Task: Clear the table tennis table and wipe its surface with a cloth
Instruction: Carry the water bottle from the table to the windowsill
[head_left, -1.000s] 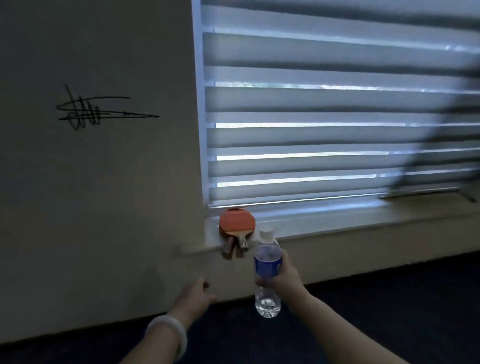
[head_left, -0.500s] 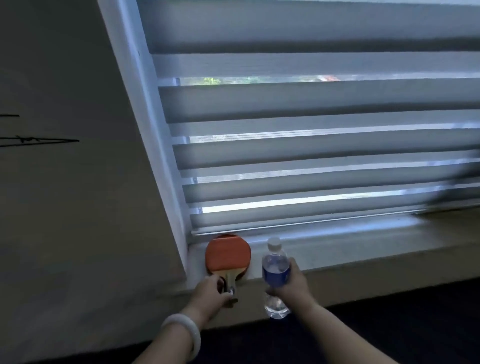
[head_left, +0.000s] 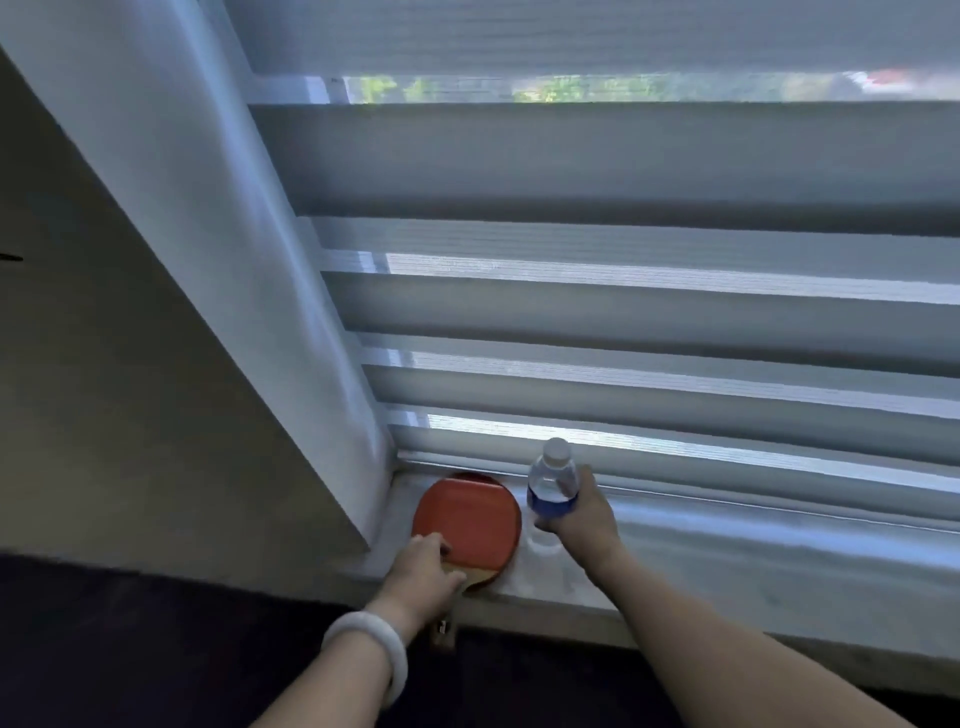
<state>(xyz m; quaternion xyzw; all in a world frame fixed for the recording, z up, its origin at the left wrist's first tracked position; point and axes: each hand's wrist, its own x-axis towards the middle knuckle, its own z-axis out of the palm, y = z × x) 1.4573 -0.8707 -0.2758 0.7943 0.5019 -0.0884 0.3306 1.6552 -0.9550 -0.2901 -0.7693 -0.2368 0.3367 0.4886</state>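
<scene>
Water bottle (head_left: 551, 486) upright at the window sill (head_left: 727, 566), base at or just above the ledge, can't tell if it touches. Right hand (head_left: 582, 512) has its fingers (head_left: 563, 488) clamped round the blue label. Bottle is just right of the red table tennis paddle (head_left: 467, 519), close, maybe touching its edge.

Paddle lies flat on the sill in the corner by the window frame, handle sticking out over the front edge. Looks like a second paddle underneath, only a sliver shows. Left hand (head_left: 423, 569) is on the handle end, fingers curled over it onto the red rubber; white bangle (head_left: 371, 649) on that wrist.

Step in hand, as I judge it: parking cleared items on the sill. To do it well: set the bottle base fully flat on the ledge, well back from the front edge, clear of the paddle so it doesn't rock on the rim. Let go only once it stands. Push the paddle further in so less handle overhangs. Blinds (head_left: 623, 312) hang just behind, so don't knock the bottle into them.

Table tennis table not in view; wiping not yet started.
</scene>
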